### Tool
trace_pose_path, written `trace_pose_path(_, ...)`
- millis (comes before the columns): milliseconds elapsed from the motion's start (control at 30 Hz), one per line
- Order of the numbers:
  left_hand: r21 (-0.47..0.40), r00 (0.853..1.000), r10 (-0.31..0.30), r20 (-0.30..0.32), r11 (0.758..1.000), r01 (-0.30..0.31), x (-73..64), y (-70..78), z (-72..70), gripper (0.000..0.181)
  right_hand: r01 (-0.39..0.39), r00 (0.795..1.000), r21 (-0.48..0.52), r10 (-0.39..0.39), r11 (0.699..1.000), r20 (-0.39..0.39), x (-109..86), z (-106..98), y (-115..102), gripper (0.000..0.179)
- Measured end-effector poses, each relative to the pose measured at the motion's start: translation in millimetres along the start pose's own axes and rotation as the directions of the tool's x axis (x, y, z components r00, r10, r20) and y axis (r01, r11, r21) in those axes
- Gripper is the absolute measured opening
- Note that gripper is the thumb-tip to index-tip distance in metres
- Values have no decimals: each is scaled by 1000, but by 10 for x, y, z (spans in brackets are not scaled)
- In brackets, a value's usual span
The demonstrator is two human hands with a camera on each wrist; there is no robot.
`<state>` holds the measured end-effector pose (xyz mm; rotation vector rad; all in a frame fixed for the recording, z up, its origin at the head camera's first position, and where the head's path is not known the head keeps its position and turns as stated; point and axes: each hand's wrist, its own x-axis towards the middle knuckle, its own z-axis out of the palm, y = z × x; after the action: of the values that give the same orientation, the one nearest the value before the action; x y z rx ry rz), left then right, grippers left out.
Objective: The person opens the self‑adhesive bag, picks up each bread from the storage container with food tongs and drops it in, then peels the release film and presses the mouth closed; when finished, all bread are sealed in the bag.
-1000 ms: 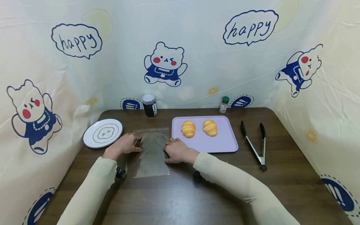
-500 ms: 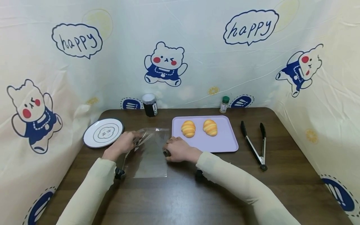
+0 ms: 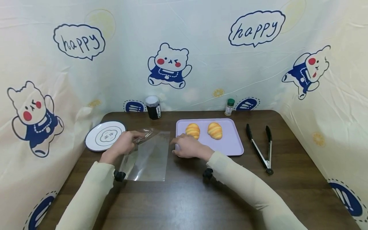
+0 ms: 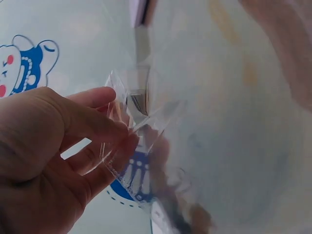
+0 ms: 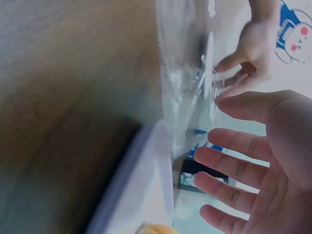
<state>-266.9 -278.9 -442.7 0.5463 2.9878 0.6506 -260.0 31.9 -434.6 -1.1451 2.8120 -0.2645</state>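
Observation:
A clear plastic bag [image 3: 152,156] lies over the table, its upper left corner pinched by my left hand [image 3: 125,142]. In the left wrist view the thumb and fingers of the left hand [image 4: 63,146] grip the crinkled film [image 4: 146,117]. My right hand [image 3: 188,146] is to the right of the bag, over the left edge of the lilac tray [image 3: 230,147]. In the right wrist view the right hand [image 5: 258,165] has its fingers spread and holds nothing. Two striped bread rolls, the left one [image 3: 193,130] partly behind the right hand and the right one [image 3: 215,131], lie on the tray.
A white plate [image 3: 93,142] with a dark rim lies left of the left hand. Tongs [image 3: 267,156] lie spread at the right. A dark jar [image 3: 153,110] and a small green-capped bottle [image 3: 229,108] stand at the table's back edge, before a printed cloth.
My left hand has drawn the bag leftward and lifted its upper corner. My right hand has come off the bag's right edge and moved right, to the tray's edge.

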Motion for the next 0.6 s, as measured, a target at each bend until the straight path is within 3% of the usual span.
trace_pose_path(233, -150, 1000, -31, 2, 988, 31, -41, 59, -159, 66, -26, 998, 107, 31, 994, -46, -50, -174, 127, 37)
trace_pose_path(600, -249, 999, -3, -53, 968, -10, -74, 194, -320, 55, -61, 986, 173, 87, 983, -143, -131, -349, 234, 39)
